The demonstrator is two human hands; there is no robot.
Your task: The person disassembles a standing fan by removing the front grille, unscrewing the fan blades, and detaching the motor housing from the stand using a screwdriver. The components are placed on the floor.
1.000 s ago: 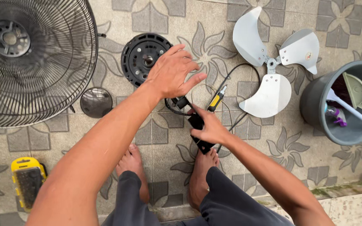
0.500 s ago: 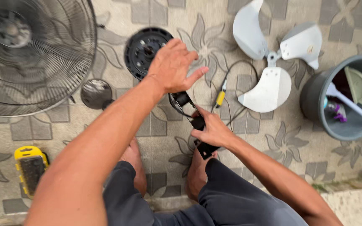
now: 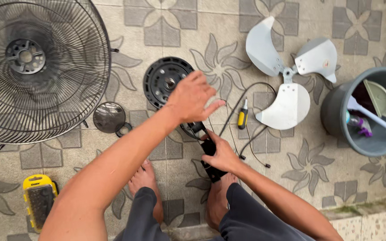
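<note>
The right hand (image 3: 223, 154) is clamping a stiff, light-looking black plastic bracket (image 3: 208, 149) at mid-length above the tiled floor (image 3: 291, 178), while the left hand (image 3: 192, 97) is hovering spread-fingered over its wired top end.

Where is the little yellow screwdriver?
In the head view, the yellow screwdriver lies on the tiled floor, right of centre, between the left hand and the white fan blades, among black wires.

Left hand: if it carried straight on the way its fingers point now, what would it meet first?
The left hand points up and right. Likely first the thin wires and black cable on the tiles, then the fan blade. The hand's height above the floor is unclear.
</note>
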